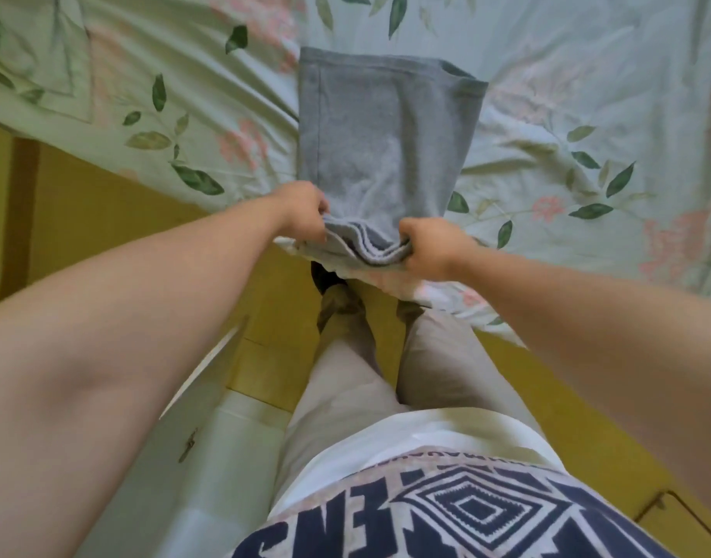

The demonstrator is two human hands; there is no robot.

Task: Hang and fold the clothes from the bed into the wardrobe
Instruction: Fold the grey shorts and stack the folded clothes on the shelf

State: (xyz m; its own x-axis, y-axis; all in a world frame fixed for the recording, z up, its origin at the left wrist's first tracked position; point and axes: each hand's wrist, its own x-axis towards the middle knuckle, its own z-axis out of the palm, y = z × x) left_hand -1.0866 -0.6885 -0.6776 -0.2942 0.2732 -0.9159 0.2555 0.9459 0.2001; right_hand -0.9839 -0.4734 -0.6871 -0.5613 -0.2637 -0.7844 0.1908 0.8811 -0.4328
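A grey garment (380, 143) lies folded into a long strip on the bed (587, 114), which has a pale green floral sheet. Its near end is bunched in several layers at the bed's edge. My left hand (303, 213) grips the left corner of that near end, fingers curled round the cloth. My right hand (430, 245) grips the right corner the same way. The far end of the garment lies flat on the sheet. No wardrobe is in view.
The bed's edge runs diagonally from upper left to lower right. Yellow floor (104, 235) lies beside it. A white panel with a key in its lock (193, 436) stands at my lower left. My legs (366, 376) stand close against the bed.
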